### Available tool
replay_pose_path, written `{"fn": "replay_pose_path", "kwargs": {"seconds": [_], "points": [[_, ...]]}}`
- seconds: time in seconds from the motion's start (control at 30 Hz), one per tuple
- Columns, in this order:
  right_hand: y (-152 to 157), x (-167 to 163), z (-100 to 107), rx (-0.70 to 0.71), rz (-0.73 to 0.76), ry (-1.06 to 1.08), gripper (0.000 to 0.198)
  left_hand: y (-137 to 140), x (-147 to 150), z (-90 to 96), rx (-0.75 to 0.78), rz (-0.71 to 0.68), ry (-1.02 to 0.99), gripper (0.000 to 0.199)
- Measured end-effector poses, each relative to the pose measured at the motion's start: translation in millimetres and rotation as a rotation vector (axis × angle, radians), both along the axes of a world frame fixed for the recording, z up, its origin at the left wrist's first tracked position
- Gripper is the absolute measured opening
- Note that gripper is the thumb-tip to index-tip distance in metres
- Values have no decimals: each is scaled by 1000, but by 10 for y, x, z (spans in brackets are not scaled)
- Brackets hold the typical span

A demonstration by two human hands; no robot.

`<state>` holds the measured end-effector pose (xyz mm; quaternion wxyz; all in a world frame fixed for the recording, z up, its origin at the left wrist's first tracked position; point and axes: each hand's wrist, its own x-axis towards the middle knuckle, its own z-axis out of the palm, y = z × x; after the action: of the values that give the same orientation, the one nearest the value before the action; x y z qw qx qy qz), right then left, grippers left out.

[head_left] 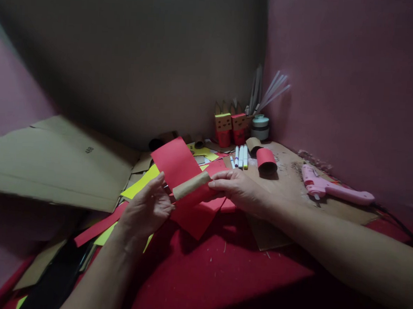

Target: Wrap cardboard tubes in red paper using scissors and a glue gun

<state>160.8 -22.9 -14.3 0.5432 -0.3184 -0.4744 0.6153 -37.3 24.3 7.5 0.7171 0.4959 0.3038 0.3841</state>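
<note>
A flattened-looking cardboard roll (191, 185) lies slantwise across a sheet of red paper (178, 161), both raised over the work surface. My right hand (230, 186) pinches the roll's right end between thumb and fingers. At the left edge of the red paper is my left hand (151, 202), its fingers curled partly behind the sheet near the roll's left end. Those fingertips are partly hidden. Beneath and beside my hands lie yellow paper (140, 184) and a red paper strip (100, 225).
Several markers (241, 156) lie behind my right hand, near a red-covered tube (266, 161) and a plain cardboard tube (253, 145). A pink glue gun (333, 188) rests at right. Two face-decorated holders (224, 123) and a lidded jar (260, 126) stand behind. Large cardboard (62, 164) leans left.
</note>
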Motion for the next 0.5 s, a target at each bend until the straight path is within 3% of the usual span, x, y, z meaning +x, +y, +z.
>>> {"fn": "replay_pose_path", "kwargs": {"seconds": [0.07,0.17,0.5], "points": [[-45,-4,33,-4,-5,-80,10,0,1,-11,-59,-9,25,30],[-85,-9,50,-13,-4,-160,10,2,-2,-35,-88,92,163,21],[-41,-40,-34,-77,140,11,11,-86,61,-49,-24,163,177,34]]}}
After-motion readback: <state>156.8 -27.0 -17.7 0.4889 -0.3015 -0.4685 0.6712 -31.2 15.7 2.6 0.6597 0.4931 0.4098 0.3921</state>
